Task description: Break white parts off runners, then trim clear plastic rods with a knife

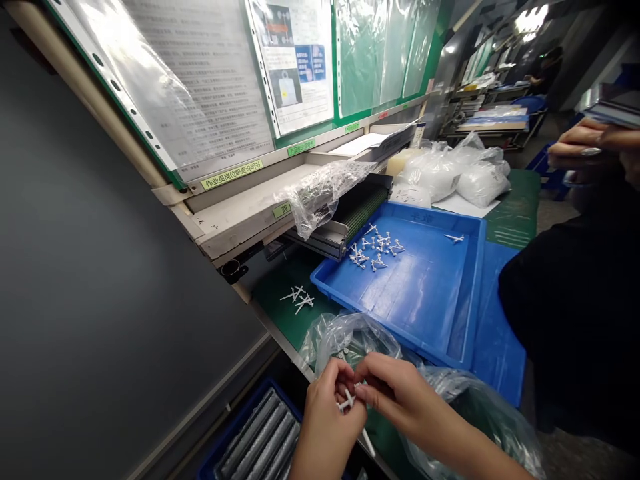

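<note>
My left hand [327,417] is closed around a small white plastic cross-shaped part [347,401], and a thin white stem sticks out below the fingers. Meeting it from the right, my right hand [400,393] has thumb and forefinger pinched at the part's upper end; the fingers hide what exactly sits between them. Just beyond both hands lies an open clear plastic bag [353,328] with small pieces inside. Several loose white stem parts [300,298] rest on the green mat to the left. Similar white parts [383,243] are piled in the blue tray [479,293].
A second clear bag [480,390] is at the right of my forearm. Behind the tray stand filled plastic bags [480,177] and a small conveyor [363,210]. Below left is a blue crate with silvery rolls [265,433]. A person in dark clothing [560,287] is at the right.
</note>
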Motion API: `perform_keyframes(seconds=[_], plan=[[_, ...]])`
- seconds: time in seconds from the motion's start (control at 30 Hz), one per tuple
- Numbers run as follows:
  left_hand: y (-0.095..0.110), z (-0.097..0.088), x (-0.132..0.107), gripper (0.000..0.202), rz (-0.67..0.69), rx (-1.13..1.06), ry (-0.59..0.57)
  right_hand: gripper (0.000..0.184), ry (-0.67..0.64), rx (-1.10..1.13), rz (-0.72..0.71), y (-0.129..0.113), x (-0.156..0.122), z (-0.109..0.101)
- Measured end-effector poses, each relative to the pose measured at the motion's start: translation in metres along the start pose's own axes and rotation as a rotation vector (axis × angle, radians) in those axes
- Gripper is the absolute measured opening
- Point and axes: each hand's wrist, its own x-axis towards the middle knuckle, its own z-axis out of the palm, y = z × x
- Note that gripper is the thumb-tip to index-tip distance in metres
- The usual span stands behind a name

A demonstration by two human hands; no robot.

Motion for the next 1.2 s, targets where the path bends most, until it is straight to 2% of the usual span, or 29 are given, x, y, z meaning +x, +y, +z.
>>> perform_keyframes(seconds=[0.07,0.17,0.27,0.37,0.43,0.5,0.57,0.63,0.73,0.87,0.93,1.0,1.13,1.2], plan=[[0.004,-0.004,-0.001,0.011,-0.045,-0.248,-0.065,0.017,0.042,0.02,0.041,0.0,-0.001,0.0],[0.009,-0.009,-0.004,0.021,-0.1,-0.592,-0.105,0.018,0.106,0.124,0.127,0.002,-0.001,-0.002],[0.012,-0.011,-0.006,0.02,-0.106,-0.616,-0.085,0.019,0.094,0.355,0.188,0.004,0.001,-0.005],[0.011,-0.012,-0.006,0.015,-0.064,-0.564,-0.095,0.031,-0.021,0.653,0.302,0.009,0.002,-0.005],[0.01,-0.013,-0.004,0.014,-0.009,-0.538,-0.135,0.037,-0.08,0.74,0.355,0.013,0.002,-0.004],[0.007,-0.014,-0.002,0.013,0.036,-0.512,-0.182,0.04,-0.096,0.757,0.375,0.017,0.002,-0.002],[0.004,-0.014,0.001,0.013,0.057,-0.51,-0.18,0.04,-0.082,0.748,0.386,0.019,0.003,0.0],[0.0,-0.012,0.003,0.014,0.049,-0.525,-0.105,0.038,-0.018,0.696,0.37,0.02,0.004,0.003],[-0.006,-0.005,0.005,0.02,-0.035,-0.551,0.015,0.031,0.153,0.56,0.29,0.019,0.004,0.008],[-0.012,0.004,0.006,0.03,-0.122,-0.59,0.105,0.029,0.3,0.448,0.209,0.02,0.004,0.017],[-0.015,0.002,0.01,0.033,-0.111,-0.558,0.138,0.031,0.341,0.453,0.201,0.025,0.006,0.018],[-0.019,-0.006,0.022,0.033,-0.028,-0.438,0.186,0.036,0.369,0.502,0.216,0.03,0.009,0.015],[-0.032,-0.036,0.068,0.028,0.179,0.046,0.312,0.046,0.349,0.674,0.271,0.037,0.011,0.006],[-0.04,-0.048,0.095,0.026,0.194,0.109,0.348,0.048,0.333,0.746,0.276,0.035,0.009,0.003]])
